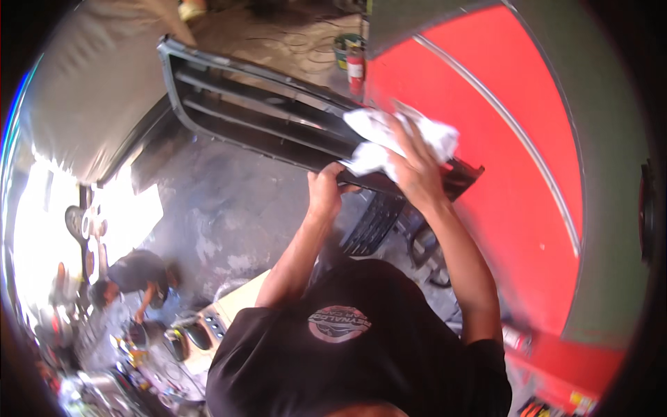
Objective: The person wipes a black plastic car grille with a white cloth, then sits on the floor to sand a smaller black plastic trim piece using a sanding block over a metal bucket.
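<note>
Along the left side, strong glare lies below a tan cover [90,83], and a co-worker [139,271] bends low. Scuffed grey floor [222,194], marked with pale patches, spans the middle. Over it, a black slatted panel [267,135] is held raised and slanting, its lower edge clasped by the left grip [324,191]. Behind stands a red cylinder [355,69]. The right grip [419,174] is spread flat over a white cloth [439,139] at the panel's right part. Farther right extends a broad red surface [514,187], bordered dark green.
</note>
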Motion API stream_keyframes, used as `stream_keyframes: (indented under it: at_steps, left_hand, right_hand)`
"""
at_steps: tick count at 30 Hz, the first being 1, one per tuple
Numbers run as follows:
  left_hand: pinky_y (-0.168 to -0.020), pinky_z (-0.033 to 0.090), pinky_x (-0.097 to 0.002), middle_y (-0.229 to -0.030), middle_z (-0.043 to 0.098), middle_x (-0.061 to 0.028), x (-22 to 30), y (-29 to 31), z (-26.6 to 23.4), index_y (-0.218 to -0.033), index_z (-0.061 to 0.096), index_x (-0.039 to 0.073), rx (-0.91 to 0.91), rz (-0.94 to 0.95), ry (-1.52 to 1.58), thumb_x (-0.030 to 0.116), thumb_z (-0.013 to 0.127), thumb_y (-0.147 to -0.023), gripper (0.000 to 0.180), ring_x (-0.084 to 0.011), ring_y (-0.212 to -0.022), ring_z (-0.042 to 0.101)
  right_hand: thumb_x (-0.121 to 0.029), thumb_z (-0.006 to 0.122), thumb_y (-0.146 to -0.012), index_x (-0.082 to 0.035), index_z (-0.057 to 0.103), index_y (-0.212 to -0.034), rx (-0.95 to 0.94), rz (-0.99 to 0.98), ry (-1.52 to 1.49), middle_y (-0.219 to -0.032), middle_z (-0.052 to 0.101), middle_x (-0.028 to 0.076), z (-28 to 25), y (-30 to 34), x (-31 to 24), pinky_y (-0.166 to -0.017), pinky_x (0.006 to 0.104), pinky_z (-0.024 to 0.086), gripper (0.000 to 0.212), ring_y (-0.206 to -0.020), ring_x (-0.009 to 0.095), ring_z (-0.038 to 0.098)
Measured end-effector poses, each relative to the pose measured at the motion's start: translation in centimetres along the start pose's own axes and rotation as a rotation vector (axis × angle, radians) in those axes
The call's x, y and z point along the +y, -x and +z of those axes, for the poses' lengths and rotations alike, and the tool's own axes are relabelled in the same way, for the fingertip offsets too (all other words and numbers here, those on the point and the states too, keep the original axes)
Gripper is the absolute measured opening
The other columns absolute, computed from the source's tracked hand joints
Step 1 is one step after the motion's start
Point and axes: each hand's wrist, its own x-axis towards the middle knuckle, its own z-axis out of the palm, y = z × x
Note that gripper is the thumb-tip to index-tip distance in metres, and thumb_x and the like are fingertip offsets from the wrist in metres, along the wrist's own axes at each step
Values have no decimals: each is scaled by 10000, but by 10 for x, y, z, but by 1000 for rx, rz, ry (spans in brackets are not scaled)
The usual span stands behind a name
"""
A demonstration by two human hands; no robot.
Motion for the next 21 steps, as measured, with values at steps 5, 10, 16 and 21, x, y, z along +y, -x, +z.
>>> stream_keyframes:
  at_steps: [5,10,16,21]
  left_hand:
    - [-509,638,-366,-961,718,-151,-6,-9,4,-1154,650,-53,3,53,-12,63,582,-860,323,-266,-767,747]
    - [-612,672,-424,-1004,732,-133,-37,10,9,-1230,634,-20,-79,65,-66,128,659,-905,357,-273,-785,751]
    - [-520,618,-326,-1087,717,-177,-55,11,5,-1274,619,-69,-33,176,108,134,646,-982,357,-244,-783,746]
    - [-506,600,-317,-958,717,-159,-42,25,7,-1193,647,-73,7,16,65,57,651,-928,295,-237,-736,730]
  right_hand:
    - [154,576,-838,52,645,-1220,246,-69,-204,-1335,617,334,-28,-19,0,-1042,514,542,402,-1231,475,639]
    - [77,700,-778,-68,636,-1313,203,-384,-270,-1487,525,246,-20,-129,-99,-1021,495,541,559,-1370,449,531]
    - [-88,653,-905,-25,719,-1164,-105,-428,-58,-1511,548,165,51,-51,-68,-922,432,600,274,-1391,388,539]
    - [-129,664,-873,-91,731,-1210,-84,-534,-2,-1370,622,113,45,-64,-72,-855,346,599,345,-1077,314,641]
